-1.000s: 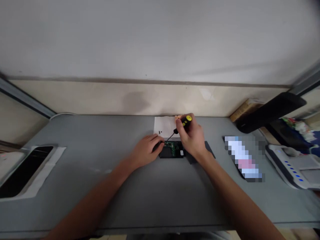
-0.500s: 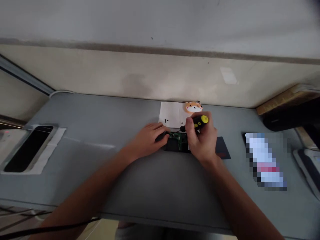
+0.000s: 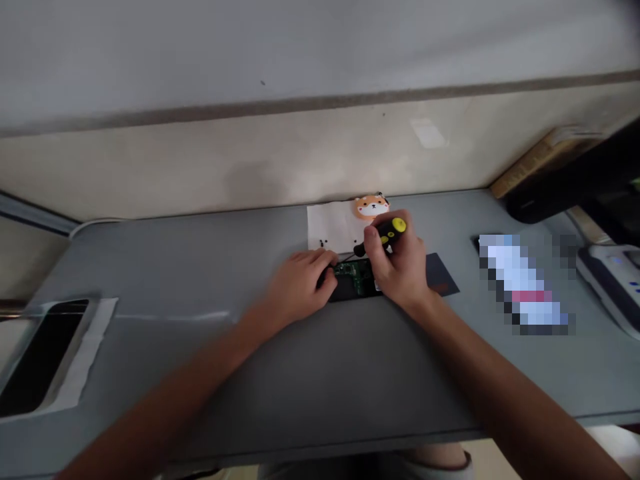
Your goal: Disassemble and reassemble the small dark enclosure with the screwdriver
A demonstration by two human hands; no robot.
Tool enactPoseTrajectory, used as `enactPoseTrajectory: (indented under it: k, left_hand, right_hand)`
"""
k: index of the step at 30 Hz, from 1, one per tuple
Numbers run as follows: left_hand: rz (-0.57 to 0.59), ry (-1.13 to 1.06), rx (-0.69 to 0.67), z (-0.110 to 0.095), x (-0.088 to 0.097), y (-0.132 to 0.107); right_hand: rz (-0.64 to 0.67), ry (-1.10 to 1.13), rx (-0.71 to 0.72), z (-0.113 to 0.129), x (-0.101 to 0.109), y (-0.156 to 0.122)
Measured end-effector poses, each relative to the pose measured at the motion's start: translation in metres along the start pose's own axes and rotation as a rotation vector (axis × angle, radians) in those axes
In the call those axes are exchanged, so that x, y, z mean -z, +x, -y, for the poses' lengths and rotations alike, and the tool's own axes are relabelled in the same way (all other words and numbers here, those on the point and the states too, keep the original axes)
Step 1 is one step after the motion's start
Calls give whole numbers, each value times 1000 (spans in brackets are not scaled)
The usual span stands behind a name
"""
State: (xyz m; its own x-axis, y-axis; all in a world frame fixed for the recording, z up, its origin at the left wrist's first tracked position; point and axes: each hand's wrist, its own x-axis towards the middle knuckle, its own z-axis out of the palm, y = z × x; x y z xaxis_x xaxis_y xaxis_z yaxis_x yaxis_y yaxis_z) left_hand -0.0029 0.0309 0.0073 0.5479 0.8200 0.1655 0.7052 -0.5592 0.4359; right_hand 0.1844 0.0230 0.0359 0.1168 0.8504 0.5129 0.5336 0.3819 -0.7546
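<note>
A dark opened device with a green circuit board (image 3: 357,270) lies on the grey desk, perhaps a phone. My left hand (image 3: 300,283) is closed around its left end, fingers and thumb on the edge. My right hand (image 3: 405,273) grips a black and yellow screwdriver (image 3: 387,233), tilted, its shaft pointing down left to the board's upper edge. The contact of the tip is too small to make out. Under my right wrist, a dark flat panel (image 3: 443,272) sticks out to the right. Behind the device is white paper (image 3: 325,220) with several tiny dark pieces (image 3: 324,242), possibly screws.
An orange and white dog-face item (image 3: 373,208) rests on the paper by the wall. At left, a black-screened phone (image 3: 45,353) lies on white sheeting. To the right are a blurred-out phone-like item (image 3: 523,287), a black cylindrical object (image 3: 530,200), a cardboard box (image 3: 543,157) and a grey-white appliance (image 3: 607,283).
The view has tilted and shifted a little, so the desk items sit elsewhere in it. Both hands keep their hold, the right on the screwdriver and the left on the device.
</note>
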Motion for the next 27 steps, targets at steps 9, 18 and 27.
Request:
enactPoseTrajectory:
  k: [9, 18, 27]
  left_hand:
    - [-20, -45, -65, 8, -1, -4]
    - [-73, -52, -64, 9, -6, -5]
    - [-94, -23, -103, 10, -9, -7]
  right_hand:
    - [-82, -17, 59, -9, -1, -1]
    - [-167, -57, 153, -9, -2, -3]
    - [-108, 17, 173, -20, -2, -4]
